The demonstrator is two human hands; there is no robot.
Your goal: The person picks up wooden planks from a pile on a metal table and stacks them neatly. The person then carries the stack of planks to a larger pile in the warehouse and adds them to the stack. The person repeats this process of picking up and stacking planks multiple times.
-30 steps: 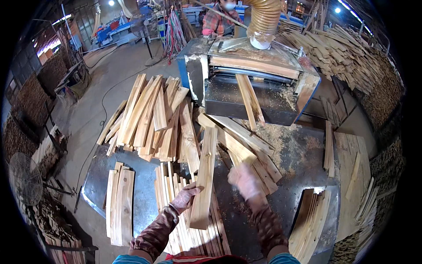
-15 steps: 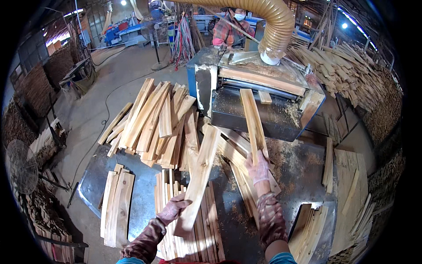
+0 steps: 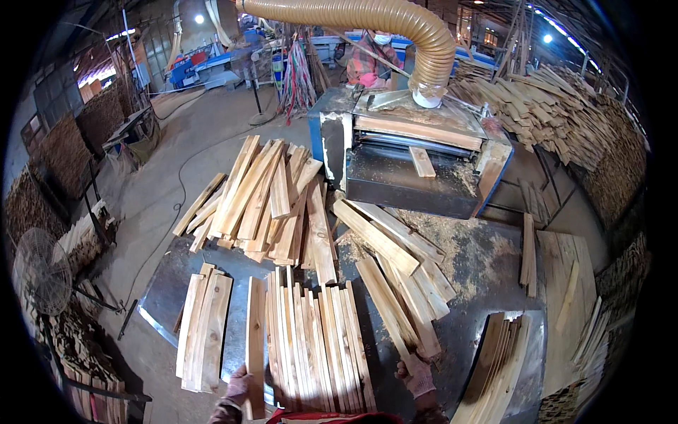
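My left hand (image 3: 239,384), in a pale work glove, is closed on the lower end of a narrow wooden board (image 3: 256,332). That board stands on edge beside the left side of a row of boards (image 3: 311,339) set close together. At lower right, my gloved right hand (image 3: 417,376) grips the near end of another wooden board (image 3: 383,300), which lies slanted against a loose fan of boards (image 3: 413,283). Its fingertips are partly hidden. A wood planer (image 3: 409,177) stands beyond the metal table, with a short wooden piece (image 3: 422,162) on its dark infeed plate.
A heap of boards (image 3: 265,198) lies at the table's far left, with a smaller stack (image 3: 203,328) nearer. More boards (image 3: 494,367) rest at near right. A ribbed yellow hose (image 3: 353,14) joins the planer. Behind it is a masked person (image 3: 371,60). Sawdust covers the table (image 3: 473,261).
My left hand has brought its board left and down, beside the row. My right hand has moved back toward me; the board it held up before the planer is now down among the fanned boards.
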